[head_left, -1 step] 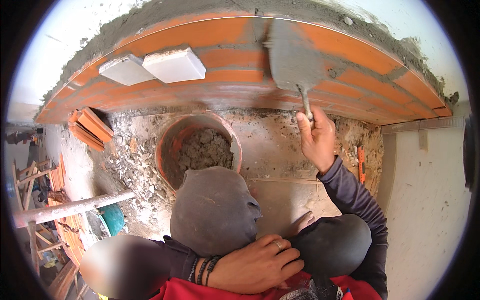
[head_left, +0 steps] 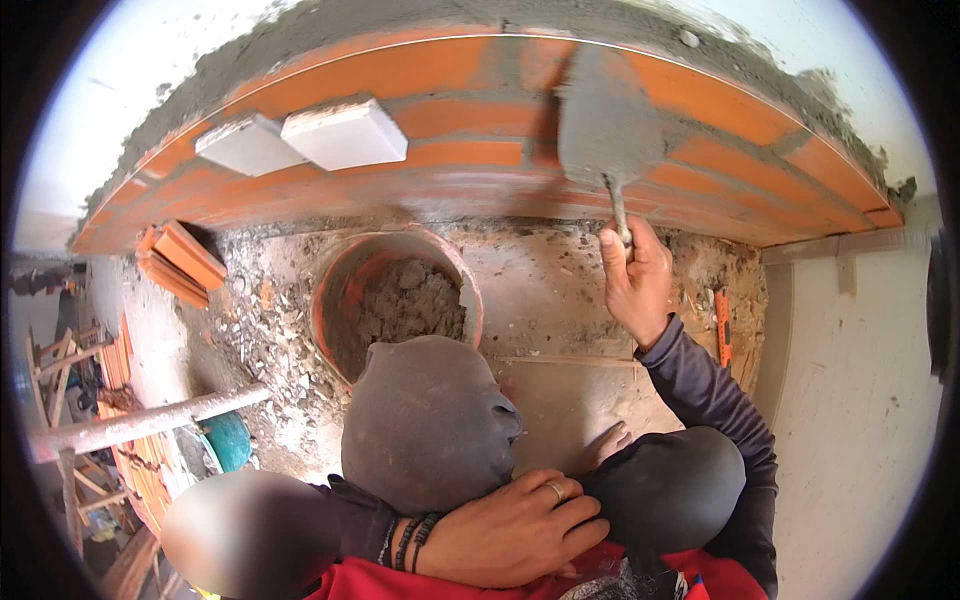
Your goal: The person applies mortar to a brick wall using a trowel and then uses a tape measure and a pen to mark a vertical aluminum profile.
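Observation:
My right hand (head_left: 640, 275) is closed around the handle of a trowel (head_left: 610, 120). Its broad blade is coated with grey mortar and is held against or just in front of the orange brick wall (head_left: 470, 115); whether it touches cannot be told. Part of the blade's left edge is smeared by motion. My left hand (head_left: 515, 530) lies across my lap between my knees, fingers stretched out and holding nothing. Below the wall stands a bucket (head_left: 475, 295) with grey mortar (head_left: 412, 300) in it, partly hidden by my left knee.
Two white tile pieces (head_left: 345, 133) stick out from the wall's left part. A thin line (head_left: 420, 39) runs along its top. Hollow bricks (head_left: 180, 262) lie at left, near a pole (head_left: 160, 420) and a teal container (head_left: 228, 441). An orange tool (head_left: 723, 325) lies at right.
The trowel blade has shifted a little to the right and down across the wall, my right hand tilting with it. My left hand stays where it was.

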`<state>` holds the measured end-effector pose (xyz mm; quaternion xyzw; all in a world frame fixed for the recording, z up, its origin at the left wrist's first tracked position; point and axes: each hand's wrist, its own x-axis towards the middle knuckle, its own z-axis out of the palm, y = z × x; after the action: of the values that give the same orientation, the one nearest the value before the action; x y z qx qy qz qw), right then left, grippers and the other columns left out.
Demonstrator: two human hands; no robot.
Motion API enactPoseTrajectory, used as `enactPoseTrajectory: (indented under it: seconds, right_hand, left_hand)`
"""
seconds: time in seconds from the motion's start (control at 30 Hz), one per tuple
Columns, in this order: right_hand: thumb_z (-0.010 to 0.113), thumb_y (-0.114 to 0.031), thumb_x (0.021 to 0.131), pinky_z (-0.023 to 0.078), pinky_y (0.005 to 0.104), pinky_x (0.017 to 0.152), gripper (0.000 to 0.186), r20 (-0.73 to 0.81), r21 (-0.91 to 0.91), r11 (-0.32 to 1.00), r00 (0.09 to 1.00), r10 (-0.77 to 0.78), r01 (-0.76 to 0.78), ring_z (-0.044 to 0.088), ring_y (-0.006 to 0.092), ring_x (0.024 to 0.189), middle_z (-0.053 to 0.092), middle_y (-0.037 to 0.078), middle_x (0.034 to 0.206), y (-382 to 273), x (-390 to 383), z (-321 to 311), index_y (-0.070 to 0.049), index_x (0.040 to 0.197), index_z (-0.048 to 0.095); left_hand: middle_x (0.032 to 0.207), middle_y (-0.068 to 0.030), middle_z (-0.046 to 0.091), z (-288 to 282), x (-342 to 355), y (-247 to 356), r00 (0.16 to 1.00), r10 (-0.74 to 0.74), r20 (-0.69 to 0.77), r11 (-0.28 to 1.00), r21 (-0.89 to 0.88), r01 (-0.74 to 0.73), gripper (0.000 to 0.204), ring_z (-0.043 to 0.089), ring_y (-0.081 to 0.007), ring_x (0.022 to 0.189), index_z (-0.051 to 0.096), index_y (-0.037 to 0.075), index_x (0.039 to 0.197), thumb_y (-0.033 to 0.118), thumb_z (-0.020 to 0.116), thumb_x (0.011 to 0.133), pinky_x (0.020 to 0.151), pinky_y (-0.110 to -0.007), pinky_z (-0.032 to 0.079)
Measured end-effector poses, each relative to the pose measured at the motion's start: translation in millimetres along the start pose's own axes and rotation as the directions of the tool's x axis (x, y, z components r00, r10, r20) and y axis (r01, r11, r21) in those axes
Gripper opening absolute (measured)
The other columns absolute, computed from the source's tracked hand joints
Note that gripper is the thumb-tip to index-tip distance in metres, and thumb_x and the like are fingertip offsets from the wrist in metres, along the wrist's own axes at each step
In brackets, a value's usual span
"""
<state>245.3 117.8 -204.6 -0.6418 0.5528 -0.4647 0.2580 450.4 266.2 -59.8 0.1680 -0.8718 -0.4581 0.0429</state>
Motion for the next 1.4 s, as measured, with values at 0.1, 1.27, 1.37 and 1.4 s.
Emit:
enactPoseTrajectory:
  seconds: [0.1, 1.27, 1.37, 1.4]
  right_hand:
    - [0.067, -0.026, 0.099, 0.042, 0.0346, 0.052, 0.024, -0.017, -0.053, 0.997, 0.999, -0.05, 0.049, 0.053, 0.0203, 0.053, 0.055, 0.01, 0.064, 23.9, -17.4, -12.2, -0.003, 0.094, 0.062]
    - [0.071, -0.017, 0.093, 0.046, 0.0412, 0.057, 0.025, 0.088, -0.623, 0.734, 0.957, -0.278, 0.27, 0.059, 0.0329, 0.065, 0.058, 0.014, 0.082, 32.7, 19.6, -181.2, -0.001, 0.109, 0.061]
    - [0.073, -0.014, 0.09, 0.048, 0.0408, 0.058, 0.027, 0.167, -0.692, 0.643, 0.939, -0.299, 0.328, 0.061, 0.0332, 0.068, 0.06, 0.014, 0.084, 28.0, 27.2, -193.2, -0.001, 0.111, 0.06]
    - [0.074, -0.013, 0.09, 0.048, 0.0408, 0.058, 0.027, 0.191, -0.71, 0.607, 0.926, -0.324, 0.359, 0.061, 0.0334, 0.069, 0.061, 0.014, 0.084, 27.5, 29.9, -195.5, -0.001, 0.111, 0.06]
  left_hand:
    - [0.124, -0.0107, 0.06, 0.7, 2.7, -3.3, 1.0, 0.013, -0.023, 0.998, -0.061, -0.015, 0.048, 0.058, -0.0278, 0.117, 0.058, 0.006, 0.127, 0.036, 0.063, 0.09, 0.105, -0.042, 0.044]
    - [0.122, -0.0118, 0.061, 11.9, 43.3, -1.8, 1.0, 0.011, -0.017, 0.998, -0.059, -0.012, 0.051, 0.059, -0.0297, 0.115, 0.059, 0.005, 0.126, 0.039, 0.066, 0.089, 0.102, -0.042, 0.045]
    - [0.121, -0.0113, 0.061, 8.2, 48.5, -0.8, 0.999, 0.034, 0.004, 0.994, -0.105, -0.034, 0.049, 0.06, -0.0289, 0.114, 0.059, 0.005, 0.125, 0.037, 0.065, 0.088, 0.102, -0.041, 0.045]
    - [0.121, -0.0111, 0.061, 9.8, 49.6, -0.5, 0.999, 0.042, -0.007, 0.995, -0.093, -0.042, 0.048, 0.06, -0.0286, 0.114, 0.059, 0.005, 0.124, 0.035, 0.065, 0.088, 0.102, -0.041, 0.045]
